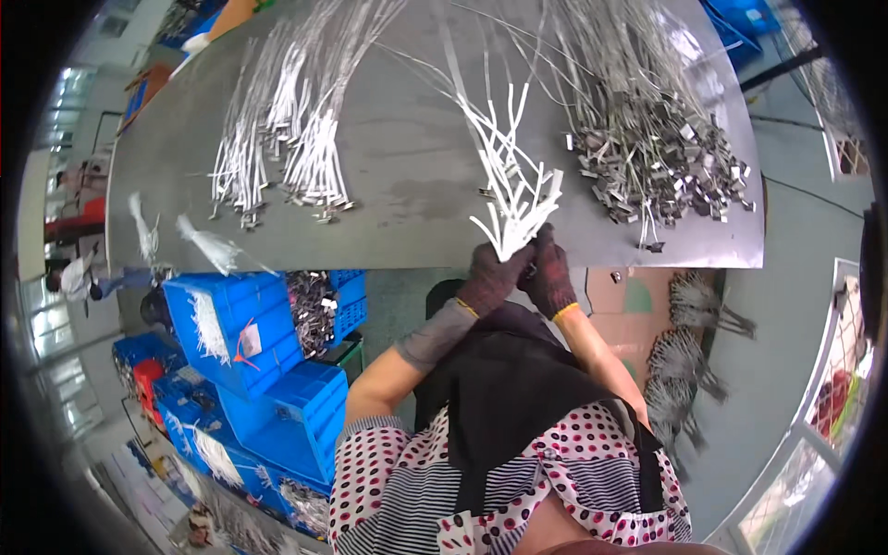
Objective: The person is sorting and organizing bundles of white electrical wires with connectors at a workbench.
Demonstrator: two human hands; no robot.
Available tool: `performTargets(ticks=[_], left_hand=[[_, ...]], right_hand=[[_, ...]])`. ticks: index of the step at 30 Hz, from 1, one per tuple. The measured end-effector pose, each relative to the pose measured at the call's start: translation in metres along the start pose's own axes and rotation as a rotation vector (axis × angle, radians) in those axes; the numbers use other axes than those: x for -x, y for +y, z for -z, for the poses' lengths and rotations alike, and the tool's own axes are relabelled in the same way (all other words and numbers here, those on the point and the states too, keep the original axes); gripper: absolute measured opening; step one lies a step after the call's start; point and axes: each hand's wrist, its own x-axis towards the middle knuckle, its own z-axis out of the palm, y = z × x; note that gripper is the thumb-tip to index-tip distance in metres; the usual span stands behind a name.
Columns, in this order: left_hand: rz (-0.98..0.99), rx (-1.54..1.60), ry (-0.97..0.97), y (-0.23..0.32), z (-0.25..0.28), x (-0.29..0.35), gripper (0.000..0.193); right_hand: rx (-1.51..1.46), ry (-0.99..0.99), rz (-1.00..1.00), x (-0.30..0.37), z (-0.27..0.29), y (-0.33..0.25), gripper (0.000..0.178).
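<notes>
At the table's near edge, my two hands in dark knit gloves are close together around the lower end of a bundle of thin wires with white sleeves [513, 199]. My left hand [493, 279] is closed round the bundle's left side. My right hand [551, 277] is closed against its right side, its fingertips partly hidden. The wires fan upward from my hands and trail away across the grey metal table [407, 185]. What the gripped ends look like is hidden by the gloves.
Right of my hands lies a large pile of wires with metal clip ends [666, 162]. White-sleeved wire bundles [310, 157] rest on the left. Blue crates [231, 324] stand on the floor at left. More wire bundles [680, 370] lie on cardboard at right.
</notes>
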Motion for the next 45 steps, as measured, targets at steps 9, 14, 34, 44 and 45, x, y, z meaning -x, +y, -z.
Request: performTargets(ticks=[9,14,34,44,45], left_hand=[[0.119,-0.194,0.043,0.019,0.055,-0.066,0.022],[0.006,-1.221,0.226,0.018,0.094,-0.119,0.034],[-0.047,-0.510,-0.478,0.033,0.031,-0.167,0.021],[0.277,0.235,-0.283,0.053,-0.035,-0.156,0.028],[0.223,0.234,-0.229,0.065,-0.040,-0.150,0.026]], right_hand=[[0.406,-0.017,0.286,-0.044,0.024,0.000,0.044],[1.137,0.348,0.606,-0.074,0.026,-0.008,0.028],[0.984,0.052,1.070,-0.056,0.032,-0.050,0.028],[0.442,0.145,0.653,-0.025,0.060,-0.027,0.029],[0.354,0.160,0.495,-0.023,0.061,-0.029,0.029]])
